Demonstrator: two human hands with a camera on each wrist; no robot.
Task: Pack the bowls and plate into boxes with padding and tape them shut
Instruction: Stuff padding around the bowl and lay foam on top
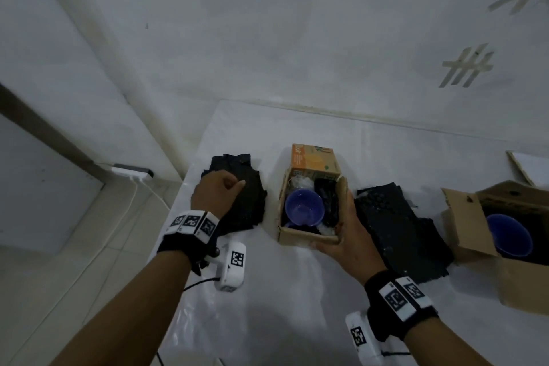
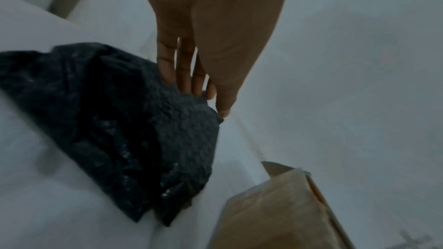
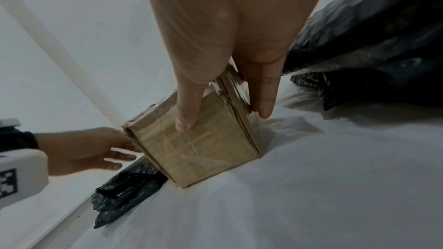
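Observation:
A small cardboard box stands open on the white table, with a blue bowl and black padding inside and an orange flap raised at the back. My right hand grips its near right corner: in the right wrist view the thumb lies on the front face of the box and the fingers run down its side. My left hand is over a pile of black bubble padding left of the box. Its fairly straight fingers touch the padding's raised edge.
A second pile of black padding lies right of the box. Further right, a larger open cardboard box holds another blue bowl. The table's left edge drops to a tiled floor with a power strip. The wall rises just behind.

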